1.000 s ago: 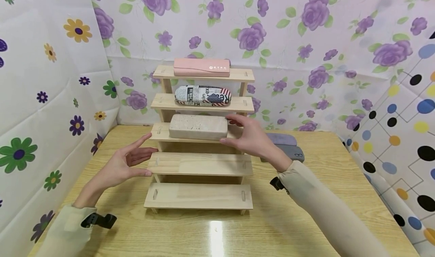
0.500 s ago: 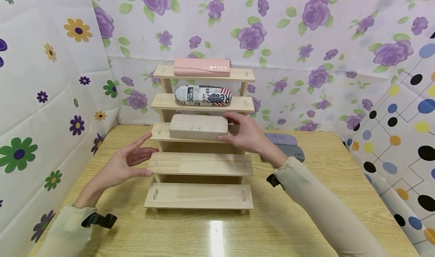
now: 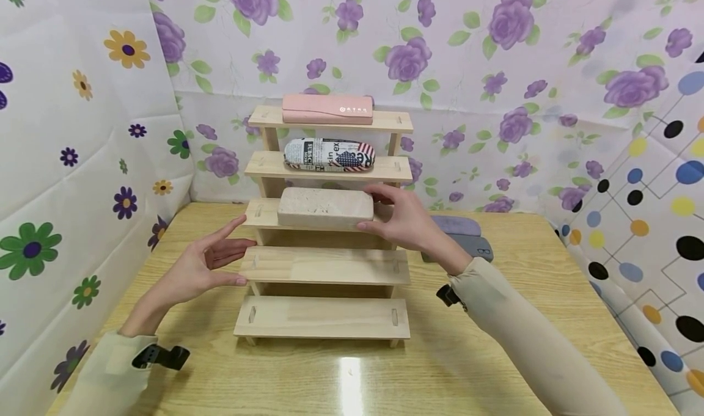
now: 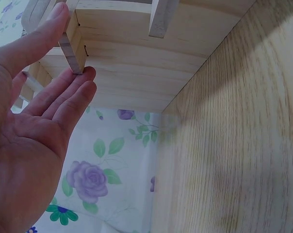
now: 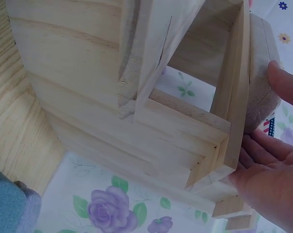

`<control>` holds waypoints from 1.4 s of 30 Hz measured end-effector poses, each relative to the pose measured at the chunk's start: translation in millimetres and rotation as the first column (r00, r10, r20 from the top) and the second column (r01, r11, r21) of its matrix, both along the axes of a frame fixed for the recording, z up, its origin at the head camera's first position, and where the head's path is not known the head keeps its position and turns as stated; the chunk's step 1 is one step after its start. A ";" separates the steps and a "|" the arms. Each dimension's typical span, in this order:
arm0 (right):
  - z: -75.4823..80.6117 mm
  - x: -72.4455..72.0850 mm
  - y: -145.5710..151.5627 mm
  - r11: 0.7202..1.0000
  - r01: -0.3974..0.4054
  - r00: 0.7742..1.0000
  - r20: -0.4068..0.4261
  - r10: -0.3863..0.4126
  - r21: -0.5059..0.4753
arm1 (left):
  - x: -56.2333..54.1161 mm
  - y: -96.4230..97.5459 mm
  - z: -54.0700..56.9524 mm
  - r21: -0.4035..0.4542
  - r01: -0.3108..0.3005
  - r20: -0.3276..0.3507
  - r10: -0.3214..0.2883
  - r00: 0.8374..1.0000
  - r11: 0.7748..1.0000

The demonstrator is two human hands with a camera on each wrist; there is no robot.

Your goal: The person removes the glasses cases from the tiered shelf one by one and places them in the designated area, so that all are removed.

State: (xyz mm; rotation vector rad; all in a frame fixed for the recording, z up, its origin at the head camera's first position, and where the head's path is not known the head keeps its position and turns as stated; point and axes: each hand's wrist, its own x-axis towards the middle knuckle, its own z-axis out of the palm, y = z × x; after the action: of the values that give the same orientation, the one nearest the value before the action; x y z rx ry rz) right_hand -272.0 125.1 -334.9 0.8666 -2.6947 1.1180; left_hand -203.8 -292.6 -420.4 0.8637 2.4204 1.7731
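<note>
Gripping right hand (image 3: 404, 219): thumb and fingers around the right end of the beige case (image 3: 324, 208).
Beige case: on the middle shelf (image 3: 261, 213) of the wooden stand (image 3: 324, 266).
Left hand (image 3: 199, 264): fingers extended, tips touching the stand's left side.

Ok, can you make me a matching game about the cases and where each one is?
Cases:
1. pink case
2. newsprint case
3. beige case
4. grey case

Places, counting shelves from the top:
A. third shelf, pinched by the right hand
B. to the right of the rack
C. second shelf
D. top shelf

Pairs: 1-D, 2-C, 3-A, 4-B
</note>
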 end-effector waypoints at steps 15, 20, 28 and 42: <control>2.0 -6.2 2.2 0.999 -0.030 0.994 0.100 0.032 -0.029 | 1.7 -0.2 2.1 -0.011 -0.006 0.003 0.006 1.000 1.000; 2.0 -8.4 -0.1 0.997 -0.063 0.991 0.118 0.068 -0.051 | 0.7 -0.1 2.3 -0.017 -0.002 0.007 0.002 1.000 1.000; 0.8 -7.8 2.4 0.994 -0.074 0.987 0.139 0.085 -0.085 | 0.9 0.4 1.7 -0.021 0.000 0.005 0.000 1.000 1.000; 1.8 -9.3 5.7 0.994 -0.083 0.984 0.148 0.094 -0.078 | 0.9 1.5 2.1 -0.013 0.000 0.005 0.000 1.000 1.000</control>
State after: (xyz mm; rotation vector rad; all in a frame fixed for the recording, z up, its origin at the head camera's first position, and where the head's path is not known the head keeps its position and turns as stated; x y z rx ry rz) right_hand -281.2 130.8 -333.1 0.9338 -2.7400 1.3423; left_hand -202.9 -291.1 -418.3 0.8561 2.4260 1.7558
